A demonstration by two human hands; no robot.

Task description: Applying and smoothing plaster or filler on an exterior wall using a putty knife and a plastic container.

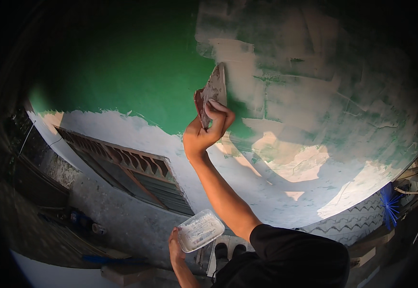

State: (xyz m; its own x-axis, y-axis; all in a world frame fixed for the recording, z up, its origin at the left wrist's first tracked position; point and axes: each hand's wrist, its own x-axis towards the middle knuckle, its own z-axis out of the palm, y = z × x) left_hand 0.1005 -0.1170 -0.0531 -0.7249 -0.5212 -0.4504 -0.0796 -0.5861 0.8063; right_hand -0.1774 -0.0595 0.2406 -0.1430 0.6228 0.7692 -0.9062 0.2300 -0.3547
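My right hand grips a wide scraper smeared with filler, held at the wall where bare green paint borders pale, patchy filler. My fingers wrap round the scraper, and the arm reaches up from the lower right in a black short sleeve. Low in the view, my left hand holds a white rectangular plastic tub with pale smears of filler inside.
A louvred window sits in the white lower wall. Below are a concrete floor, my feet on a narrow pale support, and boards along the edges. A blue bristly object and stacked wood stand at the right.
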